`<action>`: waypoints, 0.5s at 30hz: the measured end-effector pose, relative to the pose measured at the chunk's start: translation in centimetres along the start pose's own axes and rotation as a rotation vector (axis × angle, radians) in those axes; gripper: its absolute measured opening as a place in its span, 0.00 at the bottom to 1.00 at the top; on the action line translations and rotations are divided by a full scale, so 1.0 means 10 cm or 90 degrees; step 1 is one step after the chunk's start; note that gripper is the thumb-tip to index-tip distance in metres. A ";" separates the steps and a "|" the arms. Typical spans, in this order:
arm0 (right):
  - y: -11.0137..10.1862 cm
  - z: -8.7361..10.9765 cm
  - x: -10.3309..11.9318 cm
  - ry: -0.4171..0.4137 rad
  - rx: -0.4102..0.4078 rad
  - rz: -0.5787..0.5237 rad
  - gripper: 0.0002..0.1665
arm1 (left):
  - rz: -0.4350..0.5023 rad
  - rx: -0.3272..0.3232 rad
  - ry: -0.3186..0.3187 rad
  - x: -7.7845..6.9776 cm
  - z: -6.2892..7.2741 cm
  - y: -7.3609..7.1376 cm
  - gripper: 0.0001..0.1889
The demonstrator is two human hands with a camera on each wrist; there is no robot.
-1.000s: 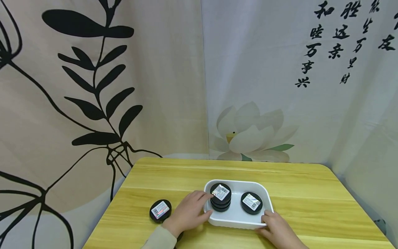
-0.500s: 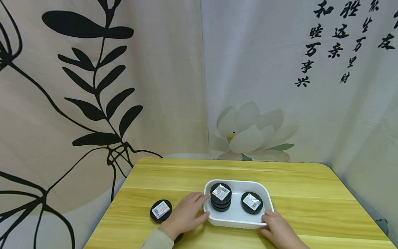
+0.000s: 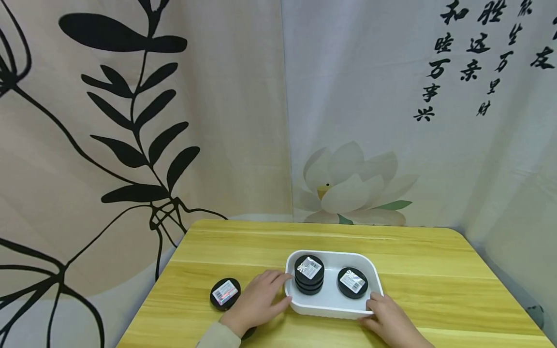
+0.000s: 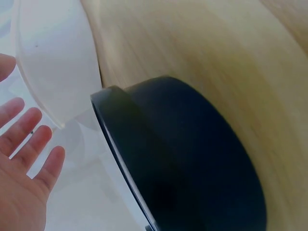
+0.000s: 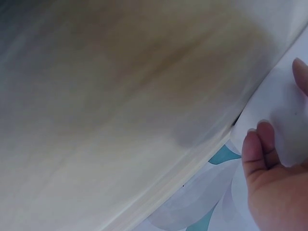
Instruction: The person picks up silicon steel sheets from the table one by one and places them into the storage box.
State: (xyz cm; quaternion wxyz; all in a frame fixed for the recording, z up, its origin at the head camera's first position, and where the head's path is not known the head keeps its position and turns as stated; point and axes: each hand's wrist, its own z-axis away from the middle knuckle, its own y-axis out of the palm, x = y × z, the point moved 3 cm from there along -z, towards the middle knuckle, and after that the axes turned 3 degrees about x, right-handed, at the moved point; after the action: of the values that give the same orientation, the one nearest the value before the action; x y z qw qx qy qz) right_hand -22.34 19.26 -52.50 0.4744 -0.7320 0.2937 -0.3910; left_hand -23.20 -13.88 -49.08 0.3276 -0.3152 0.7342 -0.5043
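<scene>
A white rectangular tray (image 3: pixel 332 307) sits on the table. Inside it, a stack of flat round black cases (image 3: pixel 309 268) with a barcode label on top stands at the left, and a single case (image 3: pixel 352 282) lies at the right. My left hand (image 3: pixel 260 299) is at the tray's left end, fingers spread; in the left wrist view that hand (image 4: pixel 21 178) holds nothing. My right hand (image 3: pixel 389 319) grips the tray's near right corner, fingers over the rim; the right wrist view shows thumb and fingers of this hand (image 5: pixel 276 185) about the tray wall (image 5: pixel 284 96).
Left of my left hand lies another labelled black case (image 3: pixel 225 294) on the yellow wooden table (image 3: pixel 417 270). One more dark case (image 3: pixel 249 333) is mostly hidden under my left wrist. Behind the table hangs a printed curtain (image 3: pixel 243 121).
My left hand has drawn slightly left, its fingertips leaving the side of the case stack for the tray's left rim. The right hand and the tray have not visibly moved.
</scene>
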 end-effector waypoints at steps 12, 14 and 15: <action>0.01 0.00 -0.02 -0.011 -0.015 -0.003 0.12 | -0.012 0.000 -0.010 0.07 0.10 0.01 0.26; 0.01 -0.01 -0.03 -0.009 -0.009 -0.004 0.12 | -0.016 0.001 -0.014 0.08 0.11 0.01 0.26; 0.01 -0.01 -0.03 -0.010 -0.007 -0.003 0.12 | -0.016 0.001 -0.017 0.08 0.12 0.01 0.26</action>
State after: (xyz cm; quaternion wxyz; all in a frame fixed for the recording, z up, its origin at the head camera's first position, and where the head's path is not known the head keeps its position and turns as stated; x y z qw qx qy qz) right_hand -22.56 19.44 -52.67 0.4720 -0.7382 0.2903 -0.3848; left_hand -22.69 -15.16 -49.63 0.3311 -0.3307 0.7253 -0.5049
